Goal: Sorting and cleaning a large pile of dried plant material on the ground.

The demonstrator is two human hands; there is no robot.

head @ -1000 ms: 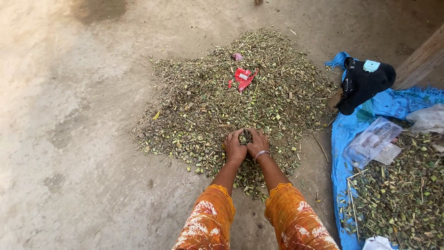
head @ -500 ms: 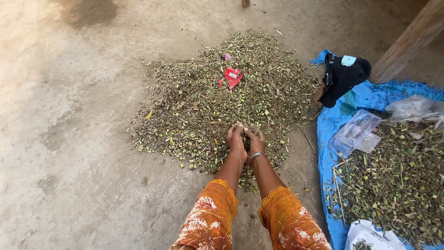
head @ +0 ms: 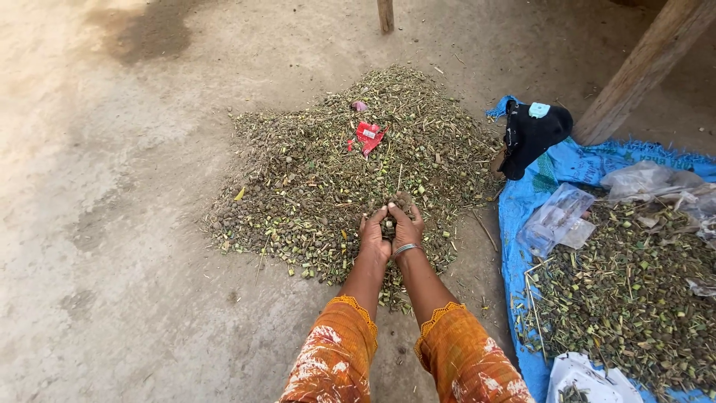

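Note:
A broad pile of green-brown chopped stems and small pods (head: 328, 172) lies on the bare earth floor. Over its near edge my left hand (head: 372, 239) and my right hand (head: 407, 226) are pressed together, cupping a small clump of the plant bits (head: 388, 224) between the palms. A metal bangle sits on my right wrist. Both forearms wear orange patterned sleeves. A red wrapper (head: 368, 136) rests on top of the pile.
A blue tarp (head: 522, 209) at the right carries a second heap of the same bits (head: 634, 291), clear plastic bags (head: 556, 216) and a black cloth item (head: 533, 134). A slanted wooden post (head: 641, 71) and a second post (head: 385, 15) stand behind.
My joined hands have lifted slightly off the pile with the clump between them. The view has tilted, so the pile and tarp sit lower and further left than before.

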